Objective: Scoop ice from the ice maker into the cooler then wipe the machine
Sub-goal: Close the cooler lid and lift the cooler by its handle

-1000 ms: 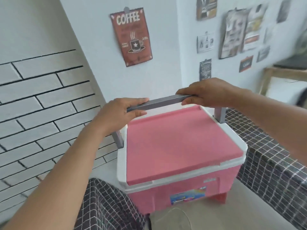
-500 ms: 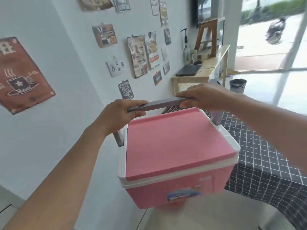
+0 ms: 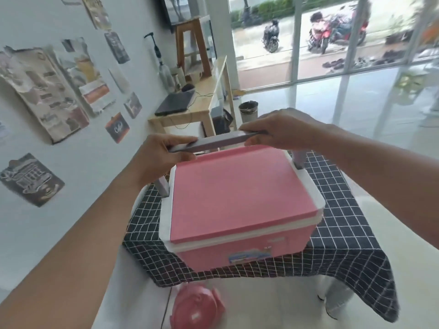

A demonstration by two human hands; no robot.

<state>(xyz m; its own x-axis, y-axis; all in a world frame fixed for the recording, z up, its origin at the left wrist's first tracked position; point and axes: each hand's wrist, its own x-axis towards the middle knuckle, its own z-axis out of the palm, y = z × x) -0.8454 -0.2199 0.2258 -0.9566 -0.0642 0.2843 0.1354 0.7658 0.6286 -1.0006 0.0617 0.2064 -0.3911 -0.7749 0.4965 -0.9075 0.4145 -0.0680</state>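
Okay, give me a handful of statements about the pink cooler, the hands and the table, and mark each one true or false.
1. Both hands grip the cooler's grey handle. True: the left hand holds one end and the right hand the other.
2. The cooler has its lid open. False: the pink lid lies flat and closed on top.
3. The cooler is over a table with a black and white checked cloth. True.
4. A scoop lies on the lid. False: nothing lies on the lid.
5. A pink object is on the floor below the table's near edge. True.
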